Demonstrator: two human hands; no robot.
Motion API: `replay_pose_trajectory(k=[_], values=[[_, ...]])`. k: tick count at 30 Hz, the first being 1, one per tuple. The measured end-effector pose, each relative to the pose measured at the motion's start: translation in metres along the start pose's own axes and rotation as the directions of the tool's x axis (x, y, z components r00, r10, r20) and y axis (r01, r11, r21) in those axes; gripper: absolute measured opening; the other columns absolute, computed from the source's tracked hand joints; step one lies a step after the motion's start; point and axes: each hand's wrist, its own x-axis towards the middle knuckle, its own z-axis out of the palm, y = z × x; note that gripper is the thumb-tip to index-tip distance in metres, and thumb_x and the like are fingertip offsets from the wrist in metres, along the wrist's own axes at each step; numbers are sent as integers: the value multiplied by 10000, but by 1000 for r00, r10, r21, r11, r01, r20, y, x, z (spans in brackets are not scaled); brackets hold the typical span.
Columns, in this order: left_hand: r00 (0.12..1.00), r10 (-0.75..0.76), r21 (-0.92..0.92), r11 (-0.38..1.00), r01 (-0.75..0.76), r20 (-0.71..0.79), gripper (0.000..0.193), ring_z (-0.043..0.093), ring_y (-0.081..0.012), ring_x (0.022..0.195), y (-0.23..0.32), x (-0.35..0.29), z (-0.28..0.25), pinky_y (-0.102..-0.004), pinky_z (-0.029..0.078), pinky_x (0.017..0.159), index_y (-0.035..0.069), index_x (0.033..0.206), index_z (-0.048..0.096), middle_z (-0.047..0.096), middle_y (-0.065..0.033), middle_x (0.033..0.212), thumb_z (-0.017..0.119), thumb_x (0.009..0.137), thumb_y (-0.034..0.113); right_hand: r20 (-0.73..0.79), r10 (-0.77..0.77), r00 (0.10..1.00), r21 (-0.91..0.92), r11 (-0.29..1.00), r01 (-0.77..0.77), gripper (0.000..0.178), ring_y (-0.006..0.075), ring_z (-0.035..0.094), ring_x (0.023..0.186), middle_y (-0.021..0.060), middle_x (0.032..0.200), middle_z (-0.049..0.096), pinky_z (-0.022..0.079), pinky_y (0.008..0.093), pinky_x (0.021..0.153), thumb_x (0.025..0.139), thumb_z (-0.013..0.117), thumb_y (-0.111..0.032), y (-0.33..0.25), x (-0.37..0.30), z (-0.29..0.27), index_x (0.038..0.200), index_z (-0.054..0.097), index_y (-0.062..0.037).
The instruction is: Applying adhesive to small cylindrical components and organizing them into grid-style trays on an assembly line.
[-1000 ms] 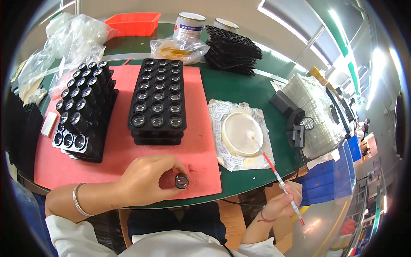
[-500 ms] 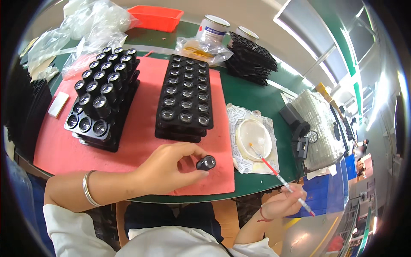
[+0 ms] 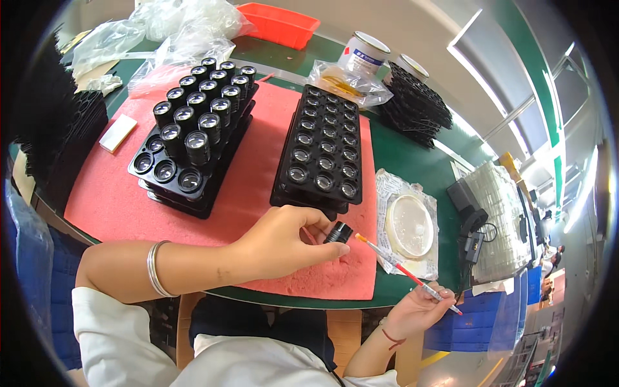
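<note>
Between thumb and fingers, my left hand [image 3: 284, 242] grips a small black lens barrel [image 3: 338, 233], tilted over the pink mat. My right hand [image 3: 422, 309] pinches a slim paintbrush [image 3: 407, 273] with a red and clear handle. Its orange bristle tip is just right of the barrel, close to it; whether they touch I cannot tell. To the right, a round white dish [image 3: 410, 226] rests on a paper-covered pad. Behind my left hand stands a stack of black trays [image 3: 316, 145] filled with lens barrels. Another black tray stack [image 3: 193, 142] at left carries tall upright lens barrels.
A pink foam mat [image 3: 167, 222] covers much of the green table. At the back are a red bin [image 3: 277, 26], plastic bags [image 3: 187, 26], a metal can [image 3: 364, 55] and piled black trays [image 3: 416, 106]. A white block [image 3: 118, 133] lies at left; stacked clear trays [image 3: 503, 213] stand at right.
The brush has moved left from the dish to beside the lens barrel. My left hand has turned the barrel toward the brush. The whole view has shifted slightly.
</note>
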Motion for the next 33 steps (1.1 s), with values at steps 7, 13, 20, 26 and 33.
replay_pose_trajectory(k=[7, 13, 20, 26, 33], values=[[1000, -5, 1, 1000, 5, -20, 293, 570, -77, 685, 0, 0, 1, -221, 472, 650, -11, 890, 636, 636, -42, 783, 701, 760, 244, 78, -13, 997, -46, 999, 16, 283, 81, 351, 576, -4, 605, 375, 292, 203, 549, 954, 391, -296, 1, 1, -1, 791, 455, -73], [1000, -22, -2, 1000, 22, -1, 297, 568, -70, 698, 1, 0, 0, -221, 471, 655, -9, 906, 635, 637, -40, 805, 703, 763, 243, 75, -57, 996, -89, 994, 64, 273, 96, 342, 567, 10, 599, 354, 286, 203, 530, 956, 383, -278, 3, -1, 0, 792, 441, -68], [1000, -13, -54, 998, 14, 3, 293, 574, -87, 710, -3, 1, 1, -233, 476, 662, -20, 910, 628, 636, -54, 796, 683, 781, 237, 118, -100, 988, -164, 979, 119, 267, 95, 335, 563, 6, 598, 323, 276, 210, 518, 950, 400, -273, 4, -3, 0, 775, 404, -72], [1000, -9, -144, 990, 12, 24, 286, 570, -104, 696, -6, 2, 2, -246, 478, 657, -34, 936, 615, 632, -70, 795, 640, 815, 224, 117, -114, 987, -187, 973, 134, 267, 91, 319, 560, -6, 596, 293, 265, 213, 520, 953, 392, -272, 4, -3, 0, 766, 387, -82], [997, -51, -211, 975, 64, 64, 300, 565, -96, 683, -4, 3, 2, -247, 474, 633, -58, 966, 582, 618, -72, 819, 630, 827, 204, 99, -156, 983, -218, 960, 174, 290, 81, 308, 559, -13, 602, 296, 249, 209, 521, 960, 374, -298, 6, -3, -2, 763, 391, -87]])
